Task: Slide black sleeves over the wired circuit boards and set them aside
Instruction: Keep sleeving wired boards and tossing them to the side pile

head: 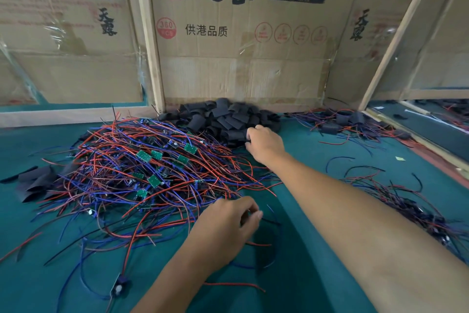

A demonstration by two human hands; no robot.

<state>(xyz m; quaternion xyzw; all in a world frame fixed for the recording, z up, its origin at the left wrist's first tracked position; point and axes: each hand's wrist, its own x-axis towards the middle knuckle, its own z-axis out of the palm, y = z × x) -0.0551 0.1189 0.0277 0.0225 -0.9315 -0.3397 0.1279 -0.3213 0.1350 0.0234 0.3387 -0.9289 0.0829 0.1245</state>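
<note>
A big tangle of red and blue wires with small green circuit boards [142,173] covers the left half of the green table. Behind it, against the cardboard wall, lies a heap of black sleeves [223,117]. My right hand [265,144] reaches into the near right edge of that heap, fingers curled down among the sleeves; whether it grips one is hidden. My left hand [225,221] rests at the near edge of the wire tangle, thumb and fingers pinched together over the wires. One loose wired board [119,286] lies near the front left.
Sleeved boards with wires lie in a pile at the back right [345,122], and another dark bundle [418,208] sits on the right. Several flat black sleeves [38,183] lie at the far left. Cardboard walls [241,46] close the back. Bare green cloth [299,274] shows between my arms.
</note>
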